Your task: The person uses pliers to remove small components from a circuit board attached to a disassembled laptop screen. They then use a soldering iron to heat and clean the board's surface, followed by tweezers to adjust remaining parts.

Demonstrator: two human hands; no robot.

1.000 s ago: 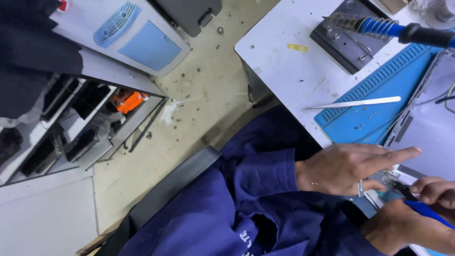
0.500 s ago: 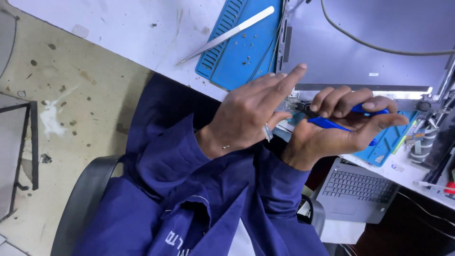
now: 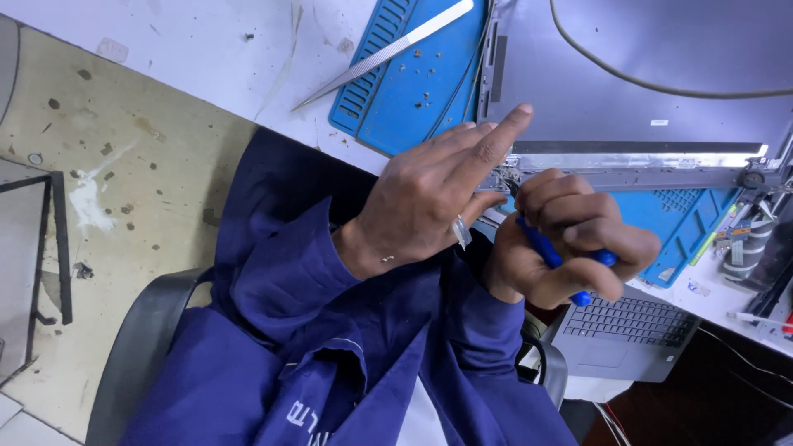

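A blue-handled screwdriver [image 3: 555, 254] sits clenched in the right hand [image 3: 570, 248], its tip seemingly at the grey laptop panel's [image 3: 636, 91] hinge edge. Just beside that fist, the left hand [image 3: 429, 198] rests there with fingers extended, gripping nothing. Beyond lie the blue mat [image 3: 413, 91] and metal tweezers [image 3: 384, 54].

We are looking down from a single head-worn camera, close over the left hand [image 3: 421, 206] and right hand [image 3: 570, 248], facing the white bench [image 3: 206, 49] edge, tilted askew.
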